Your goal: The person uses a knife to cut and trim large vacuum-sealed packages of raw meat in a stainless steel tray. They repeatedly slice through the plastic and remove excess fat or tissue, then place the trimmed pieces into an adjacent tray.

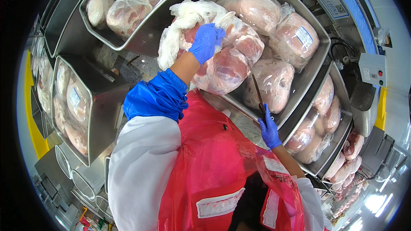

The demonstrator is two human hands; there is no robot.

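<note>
My left hand (206,42), in a blue glove, grips a large piece of raw meat (226,67) partly covered in clear and whitish plastic film (175,32). The meat rests at the near left rim of a steel tub (309,81); red flesh shows below my fingers, whose tips are partly hidden. On the right, my blue-gloved right hand (269,128) is closed around the handle of a knife (257,90). Its narrow blade points up and away, with the tip close to the meat. Several bagged pieces of meat (295,38) lie inside the tub, some with white labels.
Another steel tub with bagged meat (130,10) stands at the far left, and one more (72,98) at the left. To the right a further tub (317,124) adjoins mine. A conveyor with a blue belt (361,13) and a grey control box (371,69) stand at the far right.
</note>
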